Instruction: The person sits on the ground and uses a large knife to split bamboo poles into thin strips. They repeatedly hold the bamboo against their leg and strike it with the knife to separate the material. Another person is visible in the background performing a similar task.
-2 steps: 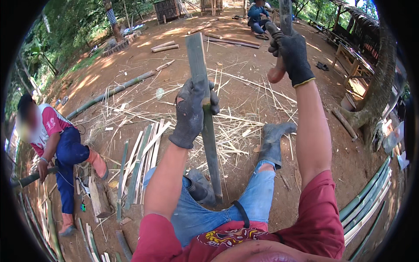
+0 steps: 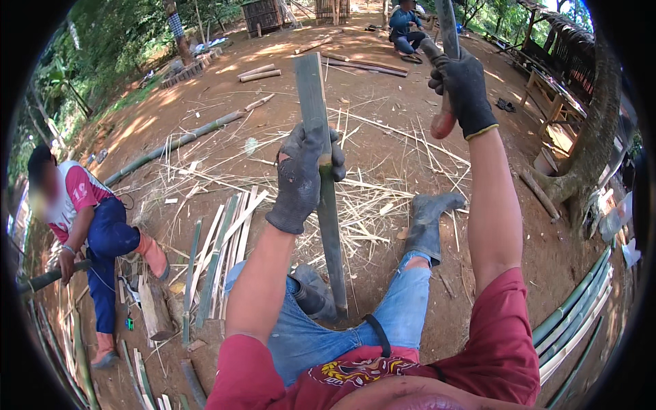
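Note:
My left hand (image 2: 301,167), in a dark grey work glove with a worn patch, is closed round a split bamboo slat (image 2: 331,239). The slat stands nearly upright, its lower end near the ground beside my boot and its wider top end (image 2: 311,89) above the fist. Raised at the upper right, my right hand (image 2: 463,89) wears a black glove and grips a machete by its wooden handle (image 2: 443,121). The machete blade (image 2: 447,27) points upward, leaves the frame at the top and stays apart from the slat.
Bamboo shavings (image 2: 355,219) litter the ground between my boots. Cut slats (image 2: 219,253) lie at left, and bamboo lengths (image 2: 574,307) at right. A person (image 2: 89,225) sits at far left, holding a bamboo pole (image 2: 51,277); another person (image 2: 406,31) crouches far off. A tree trunk (image 2: 598,130) stands right.
My right hand has shifted slightly right and down, and the machete blade leans a little more to the left. My left hand and the slat have barely moved.

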Demonstrator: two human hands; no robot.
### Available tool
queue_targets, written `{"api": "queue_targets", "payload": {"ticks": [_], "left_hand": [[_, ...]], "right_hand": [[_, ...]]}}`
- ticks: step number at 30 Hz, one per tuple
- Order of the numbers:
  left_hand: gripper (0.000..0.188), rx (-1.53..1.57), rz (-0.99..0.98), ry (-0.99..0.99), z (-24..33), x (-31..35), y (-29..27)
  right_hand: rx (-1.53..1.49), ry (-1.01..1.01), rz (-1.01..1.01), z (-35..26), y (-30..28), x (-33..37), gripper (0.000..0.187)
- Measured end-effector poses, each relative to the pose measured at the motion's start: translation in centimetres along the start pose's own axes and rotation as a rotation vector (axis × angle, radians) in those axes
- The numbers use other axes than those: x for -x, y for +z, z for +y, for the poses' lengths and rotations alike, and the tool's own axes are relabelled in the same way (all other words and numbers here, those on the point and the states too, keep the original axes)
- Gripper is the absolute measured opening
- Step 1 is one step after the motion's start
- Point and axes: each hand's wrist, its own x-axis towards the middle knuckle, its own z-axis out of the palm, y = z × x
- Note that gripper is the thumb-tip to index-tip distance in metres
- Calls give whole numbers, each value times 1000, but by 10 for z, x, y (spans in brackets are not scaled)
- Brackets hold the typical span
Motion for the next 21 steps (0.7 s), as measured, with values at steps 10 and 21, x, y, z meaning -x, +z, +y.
{"api": "queue_targets", "payload": {"ticks": [10, 21], "left_hand": [[43, -28, -30, -1, 4, 6, 9], [54, 276, -209, -161, 12, -4, 8]], "right_hand": [[-370, -44, -276, 23, 4, 41, 27], [252, -907, -79, -23, 53, 92, 28]]}}
